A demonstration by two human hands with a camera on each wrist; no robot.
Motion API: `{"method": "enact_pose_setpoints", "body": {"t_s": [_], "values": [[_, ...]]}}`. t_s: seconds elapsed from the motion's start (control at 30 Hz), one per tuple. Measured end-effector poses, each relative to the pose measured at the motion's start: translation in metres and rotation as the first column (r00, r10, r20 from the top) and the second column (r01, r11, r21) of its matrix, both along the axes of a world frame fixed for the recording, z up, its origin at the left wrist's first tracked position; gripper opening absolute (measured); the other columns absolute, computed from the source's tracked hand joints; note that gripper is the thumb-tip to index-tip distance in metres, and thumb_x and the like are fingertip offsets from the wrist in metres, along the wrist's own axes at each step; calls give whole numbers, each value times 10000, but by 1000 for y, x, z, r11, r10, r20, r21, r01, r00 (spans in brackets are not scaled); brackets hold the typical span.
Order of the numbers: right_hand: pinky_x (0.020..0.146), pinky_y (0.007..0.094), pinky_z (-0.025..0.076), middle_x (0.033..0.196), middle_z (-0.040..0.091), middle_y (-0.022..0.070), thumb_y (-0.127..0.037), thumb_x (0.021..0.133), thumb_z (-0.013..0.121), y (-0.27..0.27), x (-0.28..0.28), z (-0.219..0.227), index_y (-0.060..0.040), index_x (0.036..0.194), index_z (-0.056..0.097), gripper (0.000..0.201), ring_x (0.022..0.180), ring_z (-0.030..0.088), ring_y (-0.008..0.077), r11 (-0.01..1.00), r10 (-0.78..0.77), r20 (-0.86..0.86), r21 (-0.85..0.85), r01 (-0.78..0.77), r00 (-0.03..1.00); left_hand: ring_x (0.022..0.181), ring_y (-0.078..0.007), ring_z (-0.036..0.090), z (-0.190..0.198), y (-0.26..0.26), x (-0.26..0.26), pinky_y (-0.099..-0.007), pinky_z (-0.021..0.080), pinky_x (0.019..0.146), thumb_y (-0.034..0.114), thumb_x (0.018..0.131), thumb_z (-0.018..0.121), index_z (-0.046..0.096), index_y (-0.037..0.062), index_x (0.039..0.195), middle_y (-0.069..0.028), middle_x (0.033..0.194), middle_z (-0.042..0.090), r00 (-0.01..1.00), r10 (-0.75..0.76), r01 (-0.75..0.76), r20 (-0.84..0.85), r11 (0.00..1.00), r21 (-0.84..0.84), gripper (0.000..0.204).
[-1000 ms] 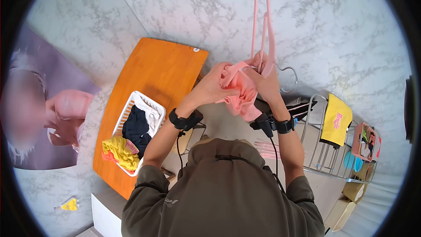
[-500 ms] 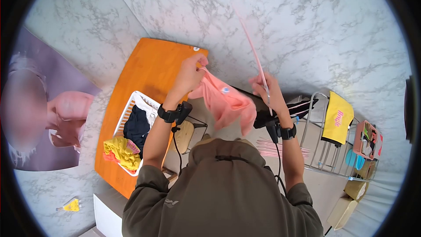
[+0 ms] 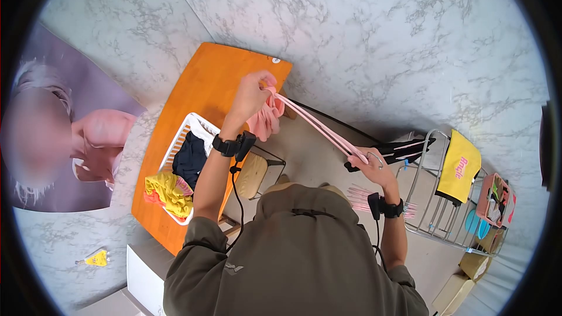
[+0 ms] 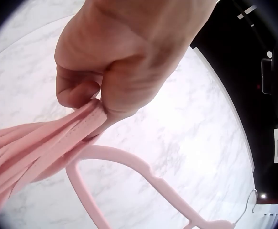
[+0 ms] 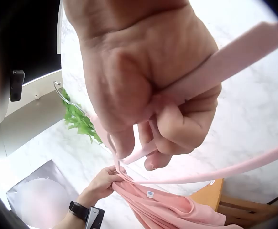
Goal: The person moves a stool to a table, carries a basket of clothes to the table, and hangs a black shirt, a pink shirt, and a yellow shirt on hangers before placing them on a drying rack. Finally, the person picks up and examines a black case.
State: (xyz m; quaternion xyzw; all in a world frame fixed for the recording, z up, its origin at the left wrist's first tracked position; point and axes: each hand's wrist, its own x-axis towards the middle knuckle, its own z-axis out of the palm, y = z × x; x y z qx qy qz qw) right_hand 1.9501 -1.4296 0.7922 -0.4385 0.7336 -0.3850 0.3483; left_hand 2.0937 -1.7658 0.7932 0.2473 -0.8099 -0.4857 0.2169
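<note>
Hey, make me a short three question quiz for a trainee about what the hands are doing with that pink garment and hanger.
1. True or false: the left hand pinches the pink garment.
2. What does the right hand grip?
A. pink hanger
B. white basket
C. yellow cloth
3. Fill in: the white basket sits on the ___ table.

Key: 1 true; 2 A; 3 orange.

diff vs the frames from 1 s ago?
The hands have drawn apart: the right hand pulled the pink plastic hanger down toward the metal rack, while the left hand keeps pinching the pink garment. The white laundry basket stayed put.
</note>
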Motion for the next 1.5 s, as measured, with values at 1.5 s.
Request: {"method": "enact_pose_setpoints", "body": {"t_s": [1.5], "values": [[713,378,469,827,633,125,-142,714,729,-71,5,37,-8,841,645,204,760,594,302,912,-316,-577,-404,74,753,837,-368,574,-1,70,-8,-418,457,683,72,791,581,575,3,928,-172,877,588,924,-382,355,25,830,-430,153]]}}
